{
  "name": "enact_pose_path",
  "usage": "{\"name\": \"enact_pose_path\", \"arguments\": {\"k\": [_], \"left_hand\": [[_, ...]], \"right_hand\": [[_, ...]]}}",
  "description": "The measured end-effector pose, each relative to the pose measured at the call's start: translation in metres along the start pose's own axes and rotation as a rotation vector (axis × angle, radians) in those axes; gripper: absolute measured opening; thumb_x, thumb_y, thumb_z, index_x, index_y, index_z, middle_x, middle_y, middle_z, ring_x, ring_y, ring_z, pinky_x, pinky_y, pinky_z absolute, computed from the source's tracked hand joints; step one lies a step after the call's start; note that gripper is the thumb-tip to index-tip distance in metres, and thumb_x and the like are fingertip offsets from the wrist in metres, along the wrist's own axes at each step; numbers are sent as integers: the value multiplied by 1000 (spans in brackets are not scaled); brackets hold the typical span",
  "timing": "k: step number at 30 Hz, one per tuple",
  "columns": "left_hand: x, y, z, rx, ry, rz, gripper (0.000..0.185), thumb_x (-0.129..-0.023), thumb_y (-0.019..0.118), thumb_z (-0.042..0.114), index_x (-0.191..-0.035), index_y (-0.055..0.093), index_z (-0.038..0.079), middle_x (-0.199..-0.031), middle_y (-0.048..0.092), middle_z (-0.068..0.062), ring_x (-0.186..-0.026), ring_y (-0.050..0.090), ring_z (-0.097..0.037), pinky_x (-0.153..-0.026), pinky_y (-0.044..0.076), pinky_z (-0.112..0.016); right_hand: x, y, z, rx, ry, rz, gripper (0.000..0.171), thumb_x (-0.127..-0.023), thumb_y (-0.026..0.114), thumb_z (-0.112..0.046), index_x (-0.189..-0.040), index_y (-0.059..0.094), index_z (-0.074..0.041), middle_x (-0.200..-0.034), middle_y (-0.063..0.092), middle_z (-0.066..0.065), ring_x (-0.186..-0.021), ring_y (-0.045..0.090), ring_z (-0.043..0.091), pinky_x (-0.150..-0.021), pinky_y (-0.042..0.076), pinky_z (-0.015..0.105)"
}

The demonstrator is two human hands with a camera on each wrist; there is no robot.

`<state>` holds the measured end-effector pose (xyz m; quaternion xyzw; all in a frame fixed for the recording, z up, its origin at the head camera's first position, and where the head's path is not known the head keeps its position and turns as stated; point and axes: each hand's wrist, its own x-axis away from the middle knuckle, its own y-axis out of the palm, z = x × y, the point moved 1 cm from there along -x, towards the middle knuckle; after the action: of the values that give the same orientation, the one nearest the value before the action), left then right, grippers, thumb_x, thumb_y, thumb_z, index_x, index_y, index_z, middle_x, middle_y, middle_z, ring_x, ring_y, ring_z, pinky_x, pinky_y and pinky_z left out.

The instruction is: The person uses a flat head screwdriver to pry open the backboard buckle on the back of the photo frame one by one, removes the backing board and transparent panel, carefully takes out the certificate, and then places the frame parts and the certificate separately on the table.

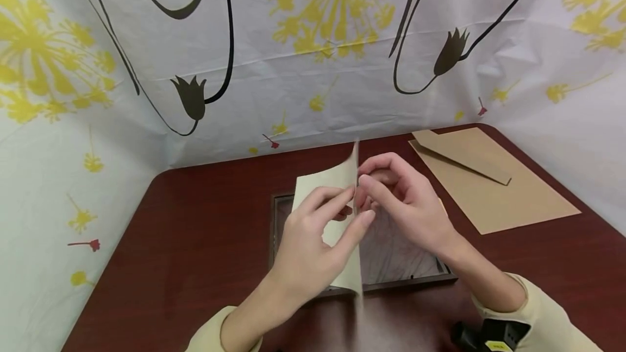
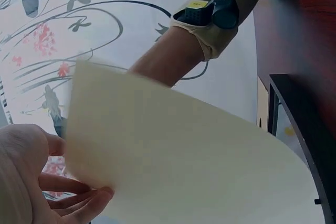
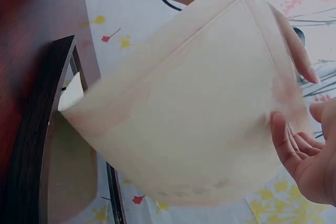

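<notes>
Holding cream sheet [image 1: 337,200], hands [image 1: 362,216] hiding picture frame [image 1: 276,232] middle

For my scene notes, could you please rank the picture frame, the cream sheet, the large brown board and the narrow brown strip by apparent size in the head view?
Largest to smallest:
1. picture frame
2. large brown board; close to the frame, partly hidden, so unsure
3. cream sheet, held up by both hands
4. narrow brown strip

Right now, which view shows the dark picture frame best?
The head view: the picture frame lies flat on the table, its outline readable though both hands and the cream sheet cover much of it. Each wrist view catches only one dark edge beside the sheet.
</notes>
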<state>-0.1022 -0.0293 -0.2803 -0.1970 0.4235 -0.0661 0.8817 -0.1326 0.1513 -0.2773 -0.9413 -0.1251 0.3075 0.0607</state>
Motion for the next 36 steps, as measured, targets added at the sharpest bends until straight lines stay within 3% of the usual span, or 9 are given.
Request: {"name": "enact_pose_path", "arguments": {"k": [7,14,20,22,26,29,33,36], "left_hand": [[-3,-8,-2,-21,21,10,26,-90,70,-1,-115,74,-3,-104,68,-7,-85,68,-12,-77,57,-24],[-9,-36,1,-160,85,50,15,-87,75,-2,-101,79,0,-89,72,-4,-70,65,-7,-60,51,-15],[-16,-66,10,-225,230,143,23,-83,79,-3,-105,81,5,-93,75,-2,-72,64,-10,-61,47,-19],[-15,-74,5,-198,274,181,26,-85,78,-3,-108,80,8,-96,75,-2,-74,67,-13,-62,49,-22],[1,-90,-50,-140,303,260,31,-81,83,-1,-110,80,10,-102,76,-7,-80,71,-21,-69,54,-29],[7,-102,-69,-114,308,330,32,-75,87,-3,-105,80,4,-102,75,-13,-85,73,-29,-77,56,-36],[-5,-112,-27,-53,305,423,24,-74,84,-11,-96,79,-4,-92,74,-19,-78,72,-30,-75,57,-32],[-15,-112,0,28,291,470,17,-75,79,-16,-91,76,-11,-85,72,-23,-73,71,-26,-68,54,-22]], "right_hand": [[1,1,-2,13,-46,-63,22,-104,50,2,-125,57,2,-88,70,11,-73,69,24,-64,58,34],[-2,-4,3,165,-71,-7,23,-100,57,3,-123,59,-1,-93,72,7,-73,71,20,-63,58,33],[-8,-15,21,249,65,48,26,-100,64,-8,-125,59,-6,-102,73,3,-83,71,15,-67,58,31],[-10,-18,29,267,131,52,28,-99,66,-12,-125,58,-8,-104,73,4,-84,71,15,-68,59,31],[-14,-23,45,286,278,28,36,-99,67,-17,-130,54,-6,-111,72,10,-85,72,17,-70,59,33],[-15,-27,55,288,385,-7,47,-99,68,-24,-137,47,-5,-118,70,15,-88,71,19,-74,59,36],[-15,-32,64,295,456,-34,56,-98,70,-31,-140,44,-5,-122,68,15,-90,71,22,-77,58,37],[-16,-36,69,336,433,-56,45,-98,69,-33,-132,55,-6,-117,70,13,-88,71,23,-74,58,35]]}}
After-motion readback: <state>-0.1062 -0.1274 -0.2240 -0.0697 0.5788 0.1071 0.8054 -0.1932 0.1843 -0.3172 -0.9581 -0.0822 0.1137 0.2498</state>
